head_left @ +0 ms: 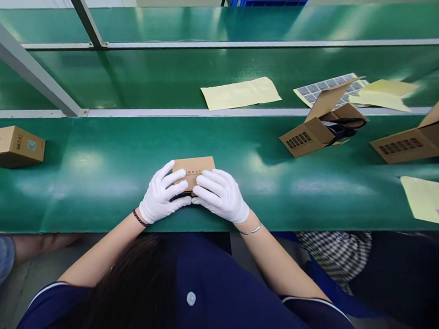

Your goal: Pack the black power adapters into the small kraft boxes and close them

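Left hand (163,193): white-gloved, fingers clasped over small brown cardboard box (194,166)
Right hand (219,194): white-gloved, clasping same box's near edge
Box: flat on green tabletop (103,177)

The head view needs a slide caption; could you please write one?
Gloved left hand and right hand rest on a small cardboard box on a green belt, an open box farther right.

one view only, worn on the head. faces forward and steeply down across the green belt (92,178). close above left hand (164,193) and right hand (220,194) at the near edge; far lanes toward top.
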Motion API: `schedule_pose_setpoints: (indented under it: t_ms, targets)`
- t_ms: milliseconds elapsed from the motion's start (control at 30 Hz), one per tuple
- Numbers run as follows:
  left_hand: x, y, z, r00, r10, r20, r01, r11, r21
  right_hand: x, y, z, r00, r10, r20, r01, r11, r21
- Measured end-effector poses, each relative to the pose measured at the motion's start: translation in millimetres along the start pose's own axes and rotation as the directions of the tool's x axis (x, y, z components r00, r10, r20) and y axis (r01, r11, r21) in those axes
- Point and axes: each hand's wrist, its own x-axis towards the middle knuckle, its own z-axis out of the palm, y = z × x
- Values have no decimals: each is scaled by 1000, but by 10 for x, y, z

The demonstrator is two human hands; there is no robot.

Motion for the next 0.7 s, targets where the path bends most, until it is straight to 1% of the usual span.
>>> schedule_pose_setpoints:
  t_ms: [33, 100, 200, 300, 367, 400, 433, 467, 500, 533, 567, 600, 633, 667, 700]
  targets:
    - [5, 3, 11, 1000, 5, -15, -5, 1000, -9, 3, -22, 17, 1000, -13, -29, 13, 1000, -2]
    - [11, 11, 26, 999, 17, -27, -17, 1000, -2, -24, -45, 53, 998, 17, -61, -16, 1000, 18]
    - [14, 21, 38, 1000, 6, -14, -6, 1000, -2, -102, -44, 87, 995, 102, -16, -100, 990, 96]
    - [7, 12, 49, 1000, -5, -19, 4, 999, -40, -161, -44, 124, 991, 135, -11, -132, 982, 138]
    - [5, 0, 48, 1000, -1, -27, 0, 1000, -19, -174, -72, 181, 984, 170, -50, -164, 980, 113]
    - [8, 0, 41, 999, 5, -31, -5, 1000, 9, -172, -103, 221, 976, 202, -87, -194, 977, 91]
    - [16, 11, 31, 999, 16, -36, -14, 999, 43, -163, -149, 264, 957, 253, -139, -245, 967, 71]
    - [32, 36, 16, 999, 31, -43, -27, 996, 80, -146, -208, 308, 924, 326, -198, -320, 945, 63]
    - [56, 78, 0, 998, 48, -48, -42, 991, 124, -121, -280, 351, 871, 420, -255, -414, 907, 78]
    - [87, 139, -18, 997, 61, -53, -51, 983, 177, -88, -359, 388, 804, 521, -288, -509, 852, 119]
    - [123, 214, -35, 997, 64, -52, -49, 970, 239, -46, -435, 419, 742, 609, -280, -585, 792, 174]
    - [162, 296, -54, 998, 55, -43, -39, 952, 304, 4, -498, 442, 714, 665, -219, -624, 746, 233]
    - [201, 375, -77, 999, 31, -22, -21, 929, 369, 63, -534, 451, 733, 671, -113, -623, 728, 285]
    - [238, 439, -107, 1000, 2, 14, -8, 904, 427, 127, -531, 443, 780, 625, 10, -594, 736, 325]
    - [270, 477, -147, 998, -28, 63, -5, 880, 476, 193, -479, 408, 829, 547, 113, -549, 762, 343]
